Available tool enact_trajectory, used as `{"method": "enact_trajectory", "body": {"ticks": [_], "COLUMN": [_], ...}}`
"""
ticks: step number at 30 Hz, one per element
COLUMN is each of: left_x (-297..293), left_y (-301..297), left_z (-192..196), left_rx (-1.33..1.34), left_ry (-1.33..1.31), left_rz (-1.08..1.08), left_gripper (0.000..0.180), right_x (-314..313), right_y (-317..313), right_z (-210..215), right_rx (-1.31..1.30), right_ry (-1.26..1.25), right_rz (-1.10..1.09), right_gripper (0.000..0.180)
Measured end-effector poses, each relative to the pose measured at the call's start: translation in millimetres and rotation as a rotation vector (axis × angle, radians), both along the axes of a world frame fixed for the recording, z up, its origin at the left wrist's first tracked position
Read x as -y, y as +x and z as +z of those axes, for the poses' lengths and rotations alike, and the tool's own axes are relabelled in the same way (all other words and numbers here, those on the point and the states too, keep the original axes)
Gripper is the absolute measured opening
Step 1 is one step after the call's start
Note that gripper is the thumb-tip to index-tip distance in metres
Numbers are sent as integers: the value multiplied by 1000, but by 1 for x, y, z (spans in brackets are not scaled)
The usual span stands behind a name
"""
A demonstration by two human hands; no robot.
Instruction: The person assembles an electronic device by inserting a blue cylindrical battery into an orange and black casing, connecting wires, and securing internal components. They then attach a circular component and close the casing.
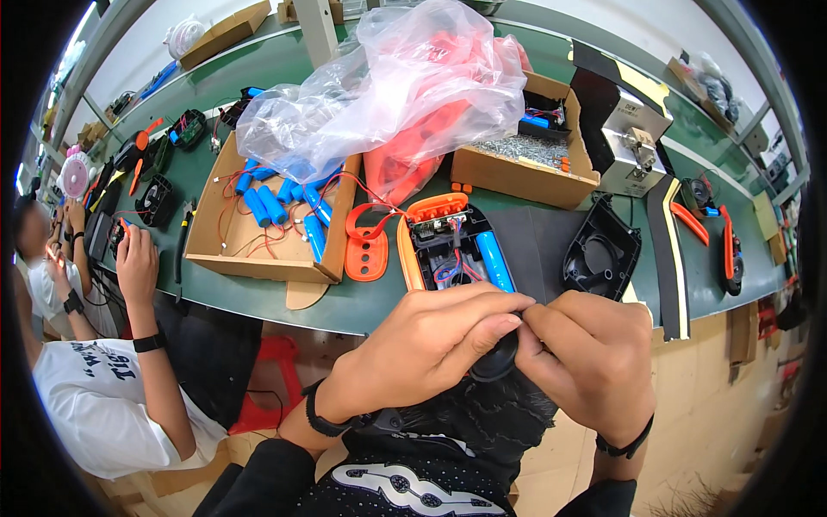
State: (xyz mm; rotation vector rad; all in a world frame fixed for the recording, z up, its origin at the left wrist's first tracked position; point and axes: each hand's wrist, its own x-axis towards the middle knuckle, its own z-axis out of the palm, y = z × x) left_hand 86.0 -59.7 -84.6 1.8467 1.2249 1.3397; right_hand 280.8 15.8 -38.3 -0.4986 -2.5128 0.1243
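An opened orange-and-black device housing (412, 258) lies at the table's near edge, its circuit board, coloured wires and a blue cylindrical battery (494, 261) exposed. Over its near end my left hand (431, 338) and my right hand (594, 355) meet, fingertips pinched together at a small dark spot. What they grip there is hidden by the fingers. Below the fingertips shows a rounded black part (494, 364), which seems to belong to the housing. An orange cover piece with holes (368, 257) sits left of the housing; a black shell half with a round opening (596, 258) lies to the right.
A cardboard box (258, 265) of wired blue batteries stands at left, partly under a clear plastic bag (379, 95) with orange parts. Another box (525, 177) holds screws. A metal fixture (633, 142) stands behind right. A co-worker's hand (136, 263) works at far left.
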Motion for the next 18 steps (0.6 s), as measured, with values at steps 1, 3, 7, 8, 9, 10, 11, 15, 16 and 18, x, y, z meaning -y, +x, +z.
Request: {"method": "enact_trajectory", "body": {"ticks": [1, 3, 7, 8, 9, 10, 11, 15, 16, 18], "left_x": [0, -1, 1, 1, 0, 0, 0, 0, 0, -2], "left_y": [0, -1, -3, -3, -3, -2, -2, -1, -1, -3], "left_z": [0, 0, 1, 0, -1, -2, -2, -2, -2, -5], "left_rx": [2, 1, -21, -17, -14, -10, -8, 3, 7, 1], "left_ry": [-3, -2, -39, -31, -24, -17, -14, -21, -27, -14], "left_rz": [0, 0, -3, -5, -7, -10, -9, -14, -17, -27], "left_gripper": [32, 32, 32, 32, 32, 32, 32, 32, 32, 32], "right_x": [0, -1, -4, -5, -6, -8, -8, -7, -6, -5], "right_y": [-2, -3, -3, -2, -1, 2, 2, 2, 2, 0], "right_z": [0, -2, -7, -8, -7, -5, -4, -2, -1, -1], "right_rx": [0, -1, 9, 12, 8, 4, 5, 15, 26, 40], "right_ry": [22, 54, 64, 56, 6, -43, -90, -175, -156, -82], "right_rz": [5, 19, 42, 47, 59, 70, 79, 70, 68, 62], "right_gripper": [19, 20, 20, 19, 18, 18, 17, 17, 18, 19]}}
